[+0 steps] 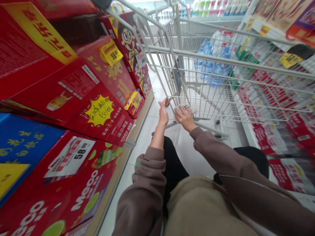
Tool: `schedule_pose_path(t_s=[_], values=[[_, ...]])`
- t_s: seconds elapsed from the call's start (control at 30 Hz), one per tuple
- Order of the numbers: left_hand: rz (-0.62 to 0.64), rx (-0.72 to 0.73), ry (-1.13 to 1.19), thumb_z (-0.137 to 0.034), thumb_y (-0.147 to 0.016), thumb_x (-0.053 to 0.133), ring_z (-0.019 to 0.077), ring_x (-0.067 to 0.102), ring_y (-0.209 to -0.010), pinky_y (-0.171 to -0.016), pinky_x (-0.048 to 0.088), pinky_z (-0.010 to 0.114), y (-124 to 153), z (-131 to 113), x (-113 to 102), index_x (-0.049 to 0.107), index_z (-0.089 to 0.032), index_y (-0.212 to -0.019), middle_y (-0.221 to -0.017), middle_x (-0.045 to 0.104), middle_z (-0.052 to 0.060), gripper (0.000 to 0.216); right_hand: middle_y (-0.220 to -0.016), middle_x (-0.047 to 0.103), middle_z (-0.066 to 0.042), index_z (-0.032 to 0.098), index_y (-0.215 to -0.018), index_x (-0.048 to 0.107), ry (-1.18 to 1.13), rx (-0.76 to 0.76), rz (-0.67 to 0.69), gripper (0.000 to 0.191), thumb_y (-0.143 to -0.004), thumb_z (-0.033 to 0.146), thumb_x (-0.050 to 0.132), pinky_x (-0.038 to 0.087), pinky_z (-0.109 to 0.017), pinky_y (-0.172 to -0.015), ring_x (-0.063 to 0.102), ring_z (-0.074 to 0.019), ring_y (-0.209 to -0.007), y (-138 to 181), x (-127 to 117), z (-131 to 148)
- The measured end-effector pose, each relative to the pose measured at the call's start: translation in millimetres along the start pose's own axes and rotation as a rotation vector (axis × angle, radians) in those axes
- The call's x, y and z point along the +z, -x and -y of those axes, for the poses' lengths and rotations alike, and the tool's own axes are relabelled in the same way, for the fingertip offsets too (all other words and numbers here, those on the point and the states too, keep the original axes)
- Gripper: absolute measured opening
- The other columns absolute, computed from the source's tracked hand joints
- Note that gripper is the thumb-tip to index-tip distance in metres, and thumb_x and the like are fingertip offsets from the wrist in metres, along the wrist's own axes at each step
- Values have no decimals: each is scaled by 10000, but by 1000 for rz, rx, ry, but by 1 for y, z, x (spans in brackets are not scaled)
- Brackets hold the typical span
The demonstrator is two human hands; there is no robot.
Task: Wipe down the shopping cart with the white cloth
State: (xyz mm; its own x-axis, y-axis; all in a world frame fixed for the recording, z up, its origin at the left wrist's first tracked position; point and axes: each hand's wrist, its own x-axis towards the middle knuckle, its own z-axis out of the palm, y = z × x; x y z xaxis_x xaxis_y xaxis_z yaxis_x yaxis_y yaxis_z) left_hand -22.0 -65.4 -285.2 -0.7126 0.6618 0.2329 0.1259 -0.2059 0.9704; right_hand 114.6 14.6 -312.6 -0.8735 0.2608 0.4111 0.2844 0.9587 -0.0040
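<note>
while left hand [163, 113] grips the cart [221, 61], outstretched right hand [185, 118] clasps a cloth [191, 108].

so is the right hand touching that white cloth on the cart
Touching. The head view shows the right hand laid over the white cloth with no gap, low on the cart.

The pale floor [182, 144] runs under the grip, where left hand [163, 113] and right hand [185, 118] meet the cart [211, 98] standing on it. Left of the grip, a low shelf [115, 183] carries stacked red boxes [98, 85], with a blue box [22, 144] nearer the person. Right of the grip lie red-and-white packs [283, 131]. Beyond it stand bottles [211, 65].
</note>
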Motion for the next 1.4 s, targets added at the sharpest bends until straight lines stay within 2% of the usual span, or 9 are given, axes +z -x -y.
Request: schedule_pose_path(t_s=[0.1, 0.27, 0.43, 0.57, 0.67, 0.87, 1.03, 1.2, 1.4], values=[[28, 7, -22, -822, -939, 10, 242, 624, -1343, -1227, 385, 453, 0, 2, -4, 636, -231, -1391, -1370, 704, 113, 972, -1391, 692, -63, 242, -1125, 741, 12, 46, 15, 268, -1046, 204, 488, 379, -504, -1097, 529, -275, -1372, 14, 2, 0], [-63, 70, -59, -840, -940, 59, 237, 513, -1454, -1279, 289, 444, 0, 8, -7, 674, -222, -1327, -1462, 644, 107, 954, -1509, 612, -43, 308, -1307, 690, 20, 73, -151, 375, -1074, 221, 409, 302, -514, -1148, 441, -283, -1464, 18, -4, -3], [53, -25, 14, -835, -935, 22, 268, 683, -1216, -1202, 400, 487, -2, 8, -3, 704, -196, -1209, -1209, 762, 131, 974, -1355, 718, -47, 260, -1096, 753, 29, 99, -74, 254, -1047, 217, 508, 355, -525, -1061, 551, -288, -1321, 27, -4, -3], [39, -9, 18, -829, -938, 14, 248, 695, -1167, -1159, 447, 447, 0, 10, 5, 707, -227, -1128, -1159, 769, 94, 938, -1467, 652, -31, 315, -1270, 711, 55, 25, -245, 322, -1069, 254, 466, 322, -540, -1108, 475, -286, -1414, 11, -22, -2], [23, -6, 4, -825, -940, 8, 231, 673, -1201, -1155, 448, 421, 5, 14, 9, 684, -246, -1175, -1267, 735, 80, 921, -1520, 607, -31, 327, -1365, 660, 76, -15, -318, 378, -1075, 249, 430, 306, -539, -1137, 425, -283, -1475, 1, -27, -6], [74, -24, -39, -829, -933, 2, 249, 684, -1189, -1212, 376, 478, 8, 20, 2, 667, -244, -1262, -1243, 737, 100, 944, -1266, 766, -14, 255, -1039, 765, 102, 6, -242, 264, -1052, 212, 505, 343, -494, -1048, 595, -261, -1253, 43, 3, -14], [66, -158, 4, -733, -980, -61, 242, 691, -1189, -1198, 397, 506, 15, 36, 11, 677, -229, -1199, -1302, 723, 112, 920, -1411, 690, -35, 296, -1200, 728, 71, 52, -210, 288, -1063, 219, 487, 317, -494, -1077, 515, -252, -1370, 56, 12, -19], [73, -193, -14, -675, -1013, -55, 223, 687, -1201, -1192, 408, 516, 22, 45, 19, 670, -249, -1172, -1260, 734, 92, 855, -1252, 766, -19, 277, -984, 778, 86, 64, -138, 240, -1026, 215, 549, 342, -481, -1038, 586, -254, -1240, 65, 4, -22], [-28, -266, -94, -723, -994, -24, 247, 638, -1291, -1163, 423, 503, 33, 54, 33, 637, -256, -1306, -1295, 710, 129, 867, -1431, 678, -32, 344, -1244, 727, 90, 177, -331, 358, -1059, 220, 447, 304, -538, -1079, 463, -291, -1397, 50, -18, -26]])
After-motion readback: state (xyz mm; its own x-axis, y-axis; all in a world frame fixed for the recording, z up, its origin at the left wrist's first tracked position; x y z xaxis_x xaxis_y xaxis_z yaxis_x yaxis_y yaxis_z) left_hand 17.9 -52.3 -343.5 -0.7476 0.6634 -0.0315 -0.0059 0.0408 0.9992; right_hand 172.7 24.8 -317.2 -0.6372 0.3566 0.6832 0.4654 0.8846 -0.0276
